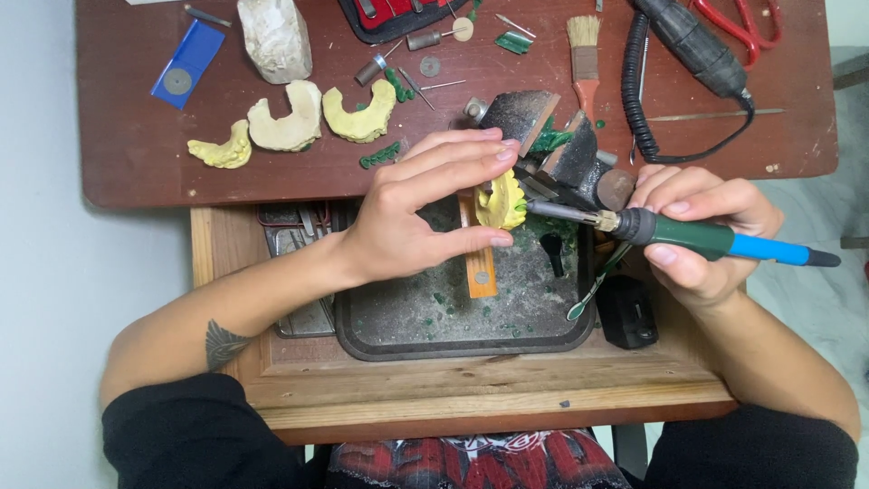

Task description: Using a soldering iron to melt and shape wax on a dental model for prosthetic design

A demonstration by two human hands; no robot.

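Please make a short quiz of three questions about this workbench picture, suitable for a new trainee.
1. True or false: the left hand holds a yellow dental cast over the dark tray.
2. Which does the right hand grip?
A. the brush with the red handle
B. the green and blue heated tool
C. the black rotary handpiece
3. How many more yellow casts lie loose on the red-brown tabletop?

Key: 1 true. 2 B; its metal tip reaches to the cast. 3 Three, in a row at the upper left.
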